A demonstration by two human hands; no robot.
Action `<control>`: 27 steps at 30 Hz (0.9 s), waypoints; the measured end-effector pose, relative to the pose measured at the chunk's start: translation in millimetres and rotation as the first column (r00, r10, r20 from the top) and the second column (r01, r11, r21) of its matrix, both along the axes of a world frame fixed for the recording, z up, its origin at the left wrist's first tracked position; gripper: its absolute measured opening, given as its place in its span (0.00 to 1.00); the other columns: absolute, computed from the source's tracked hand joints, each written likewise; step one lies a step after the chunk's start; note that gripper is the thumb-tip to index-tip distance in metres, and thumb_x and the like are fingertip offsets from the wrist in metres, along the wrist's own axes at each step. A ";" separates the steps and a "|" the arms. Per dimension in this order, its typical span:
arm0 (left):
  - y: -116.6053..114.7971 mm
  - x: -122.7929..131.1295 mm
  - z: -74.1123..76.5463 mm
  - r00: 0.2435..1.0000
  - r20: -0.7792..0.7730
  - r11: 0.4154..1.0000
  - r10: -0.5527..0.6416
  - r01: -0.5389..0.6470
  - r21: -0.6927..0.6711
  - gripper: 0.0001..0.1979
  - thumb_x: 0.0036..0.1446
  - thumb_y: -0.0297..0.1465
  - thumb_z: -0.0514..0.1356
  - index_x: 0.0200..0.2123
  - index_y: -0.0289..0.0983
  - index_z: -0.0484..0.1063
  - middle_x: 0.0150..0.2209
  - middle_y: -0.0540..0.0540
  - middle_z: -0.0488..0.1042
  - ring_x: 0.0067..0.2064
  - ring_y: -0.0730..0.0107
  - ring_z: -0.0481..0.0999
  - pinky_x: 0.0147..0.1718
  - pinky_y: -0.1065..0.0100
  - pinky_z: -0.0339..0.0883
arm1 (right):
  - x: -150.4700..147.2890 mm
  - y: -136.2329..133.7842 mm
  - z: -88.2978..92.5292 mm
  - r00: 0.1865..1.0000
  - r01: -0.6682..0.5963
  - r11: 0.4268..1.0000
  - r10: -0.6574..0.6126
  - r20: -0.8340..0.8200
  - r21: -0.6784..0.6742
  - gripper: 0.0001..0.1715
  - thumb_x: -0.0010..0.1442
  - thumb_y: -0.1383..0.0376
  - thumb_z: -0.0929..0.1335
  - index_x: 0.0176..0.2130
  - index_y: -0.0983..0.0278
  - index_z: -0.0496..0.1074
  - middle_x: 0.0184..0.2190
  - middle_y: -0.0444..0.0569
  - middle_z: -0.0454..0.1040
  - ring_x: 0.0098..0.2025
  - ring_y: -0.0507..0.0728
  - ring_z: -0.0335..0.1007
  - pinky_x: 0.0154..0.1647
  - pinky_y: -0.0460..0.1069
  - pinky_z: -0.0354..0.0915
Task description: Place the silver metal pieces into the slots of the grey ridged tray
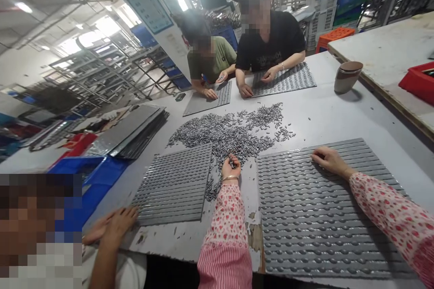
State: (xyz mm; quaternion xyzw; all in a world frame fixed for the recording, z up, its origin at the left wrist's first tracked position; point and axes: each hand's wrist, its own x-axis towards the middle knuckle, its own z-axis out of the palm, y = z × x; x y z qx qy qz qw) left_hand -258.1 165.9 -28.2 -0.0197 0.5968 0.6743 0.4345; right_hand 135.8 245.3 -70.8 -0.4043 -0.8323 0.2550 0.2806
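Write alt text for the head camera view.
The person's left hand pinches small grey pieces from a loose pile; the right hand rests on a ridged grey tray. Co-workers opposite handle similar trays.

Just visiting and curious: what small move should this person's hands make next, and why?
Probably carry the left hand, curled on metal pieces at the pile's edge, over to the grey tray, where the right hand rests on its grooved rows.
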 end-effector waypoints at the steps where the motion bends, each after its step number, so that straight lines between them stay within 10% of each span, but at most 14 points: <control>1: -2.3 2.3 -0.1 0.999 0.040 1.000 0.018 -0.019 0.015 0.14 0.59 0.34 0.56 0.46 0.34 0.67 0.42 0.43 0.71 0.37 0.69 0.72 0.33 0.64 0.71 | -0.3 0.2 -0.4 1.000 0.000 1.000 0.000 0.001 0.003 0.16 0.59 0.58 0.61 0.28 0.64 0.70 0.27 0.50 0.71 0.31 0.56 0.66 0.34 0.50 0.60; 17: -23.7 14.0 24.9 0.972 0.233 0.992 0.028 -0.056 0.115 0.12 0.60 0.35 0.54 0.43 0.34 0.68 0.37 0.46 0.70 0.30 0.74 0.70 0.26 0.70 0.68 | -3.2 4.2 -2.7 1.000 0.009 1.000 -0.009 -0.006 0.004 0.15 0.58 0.59 0.62 0.28 0.65 0.71 0.26 0.48 0.71 0.31 0.55 0.65 0.35 0.49 0.59; 23: -36.4 94.3 35.7 0.916 0.364 0.976 -0.170 0.105 0.191 0.07 0.62 0.25 0.51 0.35 0.32 0.68 0.26 0.52 0.64 0.19 0.87 0.58 0.13 0.85 0.50 | -13.6 -15.1 28.1 0.970 0.089 0.978 -0.128 -0.205 -0.189 0.15 0.56 0.57 0.63 0.30 0.66 0.72 0.26 0.47 0.71 0.29 0.53 0.64 0.31 0.47 0.60; 27: -53.5 175.3 28.6 0.808 0.483 0.941 -0.337 0.272 0.201 0.06 0.60 0.23 0.53 0.35 0.31 0.70 0.28 0.49 0.66 0.20 0.88 0.59 0.12 0.86 0.51 | -26.7 -59.8 54.0 0.923 -0.164 0.908 0.004 -0.384 -0.386 0.13 0.56 0.58 0.66 0.33 0.66 0.72 0.29 0.46 0.71 0.30 0.52 0.64 0.31 0.46 0.60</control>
